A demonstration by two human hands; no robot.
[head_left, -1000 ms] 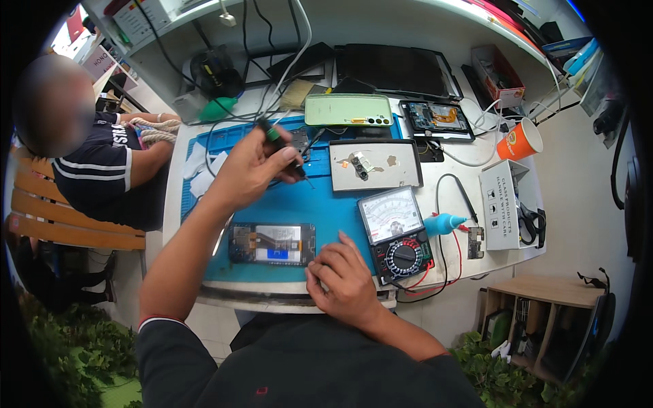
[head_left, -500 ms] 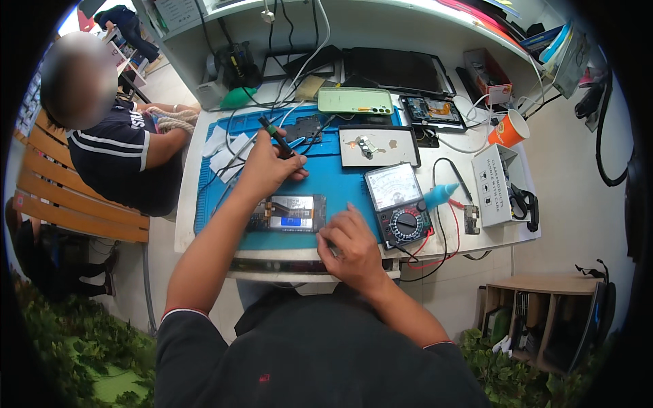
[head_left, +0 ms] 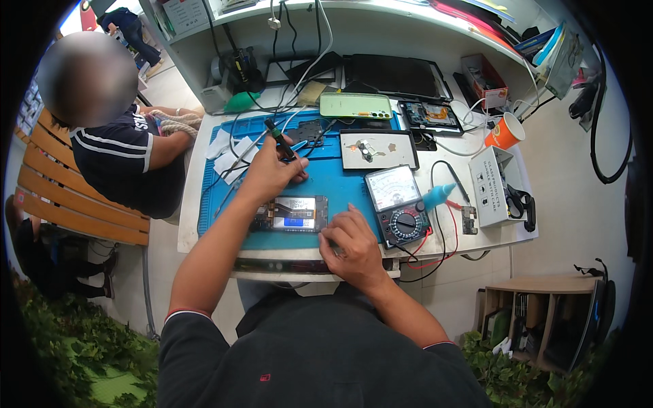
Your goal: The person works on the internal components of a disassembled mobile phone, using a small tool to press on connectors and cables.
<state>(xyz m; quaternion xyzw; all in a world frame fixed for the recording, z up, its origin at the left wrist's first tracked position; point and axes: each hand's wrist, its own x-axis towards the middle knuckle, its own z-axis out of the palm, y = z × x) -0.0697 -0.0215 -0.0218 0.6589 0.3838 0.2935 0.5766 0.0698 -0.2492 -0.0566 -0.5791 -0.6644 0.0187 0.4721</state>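
My left hand point(head_left: 275, 173) is closed around a black and green screwdriver point(head_left: 280, 141), its handle slanting up past the fingers; the tip is hidden. Below that hand lies an opened phone point(head_left: 292, 214) on a blue work mat point(head_left: 337, 183), its inner parts and battery bared. The left forearm covers the phone's left end. My right hand point(head_left: 352, 248) rests by the phone's right edge, fingers loosely bent, thumb and forefinger a little apart. I cannot tell whether its fingertips touch the phone. Just right of this hand stands an analog multimeter point(head_left: 398, 204).
Behind are a dark tray with a pale sheet point(head_left: 379, 149), a green phone back point(head_left: 355, 105) and another opened device point(head_left: 432, 115). A blue bottle point(head_left: 439, 196), white box point(head_left: 493, 187) and orange cup point(head_left: 505, 130) stand right. Cables cross the left side. Another person point(head_left: 119, 149) sits left.
The view has shifted slightly. My left hand still holds the screwdriver above the phone, and my right hand stays at the phone's edge.
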